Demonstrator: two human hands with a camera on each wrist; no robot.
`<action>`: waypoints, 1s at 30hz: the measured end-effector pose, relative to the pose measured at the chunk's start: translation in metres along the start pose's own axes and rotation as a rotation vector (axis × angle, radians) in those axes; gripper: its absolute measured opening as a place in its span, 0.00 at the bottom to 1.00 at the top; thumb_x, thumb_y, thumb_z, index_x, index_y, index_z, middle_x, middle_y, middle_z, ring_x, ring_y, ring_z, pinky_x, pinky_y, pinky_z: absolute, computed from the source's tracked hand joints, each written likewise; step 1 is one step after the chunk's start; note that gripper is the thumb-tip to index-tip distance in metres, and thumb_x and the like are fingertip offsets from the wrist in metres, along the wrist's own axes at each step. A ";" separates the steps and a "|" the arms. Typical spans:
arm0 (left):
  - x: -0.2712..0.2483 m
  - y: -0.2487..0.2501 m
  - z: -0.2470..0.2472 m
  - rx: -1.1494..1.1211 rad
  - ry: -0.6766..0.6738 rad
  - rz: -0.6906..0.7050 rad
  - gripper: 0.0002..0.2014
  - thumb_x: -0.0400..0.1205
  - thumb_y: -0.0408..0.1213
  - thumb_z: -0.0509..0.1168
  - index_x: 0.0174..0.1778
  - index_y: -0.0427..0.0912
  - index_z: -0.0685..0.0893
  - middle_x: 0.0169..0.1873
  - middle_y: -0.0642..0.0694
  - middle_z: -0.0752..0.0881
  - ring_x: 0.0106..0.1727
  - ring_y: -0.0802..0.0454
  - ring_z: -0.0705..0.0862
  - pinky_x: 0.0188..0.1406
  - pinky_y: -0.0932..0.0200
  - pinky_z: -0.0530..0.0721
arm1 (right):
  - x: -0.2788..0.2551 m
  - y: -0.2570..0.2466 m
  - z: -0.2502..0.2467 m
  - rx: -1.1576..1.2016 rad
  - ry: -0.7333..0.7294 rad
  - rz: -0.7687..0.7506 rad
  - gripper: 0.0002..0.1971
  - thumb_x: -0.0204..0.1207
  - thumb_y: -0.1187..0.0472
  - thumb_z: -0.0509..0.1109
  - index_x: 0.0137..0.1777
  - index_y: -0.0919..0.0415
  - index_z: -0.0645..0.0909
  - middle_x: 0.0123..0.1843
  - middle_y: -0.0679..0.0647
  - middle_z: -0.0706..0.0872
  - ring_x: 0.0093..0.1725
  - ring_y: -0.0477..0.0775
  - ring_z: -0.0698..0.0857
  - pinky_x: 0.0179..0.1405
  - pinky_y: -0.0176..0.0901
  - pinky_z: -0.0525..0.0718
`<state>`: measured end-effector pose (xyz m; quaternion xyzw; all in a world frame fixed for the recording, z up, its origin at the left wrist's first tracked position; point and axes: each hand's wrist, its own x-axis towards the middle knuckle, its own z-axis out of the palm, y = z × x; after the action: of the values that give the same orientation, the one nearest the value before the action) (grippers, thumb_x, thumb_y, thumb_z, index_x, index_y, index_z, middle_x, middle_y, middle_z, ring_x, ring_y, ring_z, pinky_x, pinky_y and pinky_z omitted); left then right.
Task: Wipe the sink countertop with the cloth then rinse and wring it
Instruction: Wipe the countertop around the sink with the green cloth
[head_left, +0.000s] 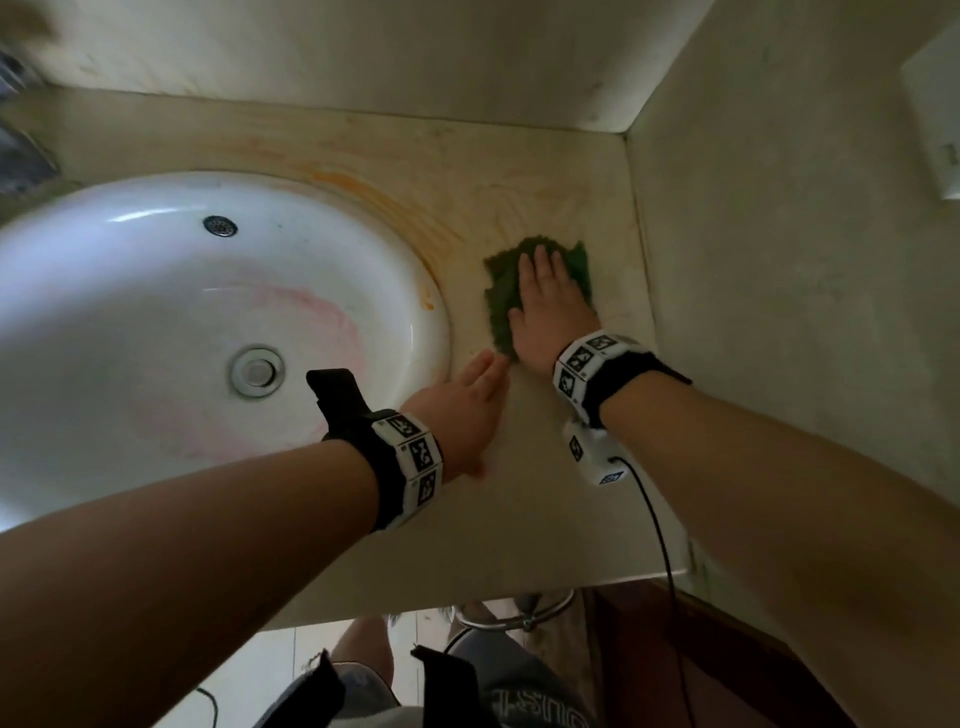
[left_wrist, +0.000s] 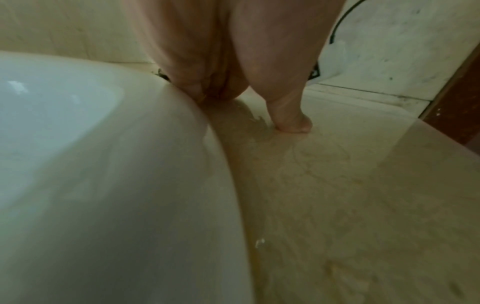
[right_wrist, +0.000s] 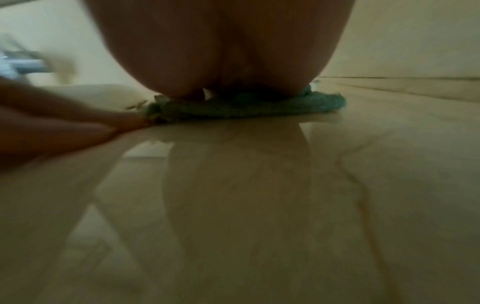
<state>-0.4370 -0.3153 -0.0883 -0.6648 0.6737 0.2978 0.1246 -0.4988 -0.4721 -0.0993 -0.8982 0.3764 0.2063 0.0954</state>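
Note:
A green cloth lies flat on the beige countertop to the right of the white sink. My right hand presses flat on the cloth with straight fingers. In the right wrist view the cloth shows under the palm. My left hand lies flat on the counter between the sink rim and the cloth, its fingertips near the cloth's near corner. The left wrist view shows the left hand with its thumb touching the counter beside the sink rim.
Orange-brown stains curve along the counter behind the sink rim. A wall closes the counter on the right and another stands behind. The drain sits in the basin. A black cable hangs from my right wrist over the counter's front edge.

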 end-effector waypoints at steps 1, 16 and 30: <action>0.000 0.001 -0.001 -0.005 0.003 -0.003 0.58 0.72 0.50 0.76 0.84 0.34 0.40 0.84 0.42 0.39 0.85 0.43 0.40 0.79 0.44 0.66 | -0.007 -0.005 0.004 -0.007 -0.002 -0.049 0.34 0.85 0.52 0.49 0.85 0.62 0.38 0.86 0.60 0.39 0.85 0.61 0.41 0.84 0.55 0.48; -0.006 -0.001 -0.003 -0.010 0.010 0.025 0.56 0.75 0.49 0.74 0.83 0.34 0.40 0.83 0.43 0.32 0.85 0.44 0.38 0.78 0.46 0.67 | -0.035 0.060 0.020 0.163 0.031 0.303 0.33 0.87 0.54 0.48 0.84 0.66 0.37 0.86 0.61 0.39 0.85 0.60 0.41 0.84 0.48 0.41; -0.008 0.000 -0.007 -0.050 0.005 0.039 0.55 0.77 0.48 0.72 0.83 0.36 0.36 0.82 0.44 0.30 0.84 0.46 0.35 0.79 0.52 0.60 | 0.060 0.051 -0.031 0.119 0.021 0.227 0.33 0.86 0.53 0.48 0.84 0.65 0.38 0.86 0.62 0.39 0.85 0.62 0.42 0.84 0.52 0.43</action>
<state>-0.4345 -0.3128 -0.0780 -0.6551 0.6792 0.3152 0.1003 -0.4886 -0.5562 -0.0991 -0.8447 0.4881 0.1836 0.1207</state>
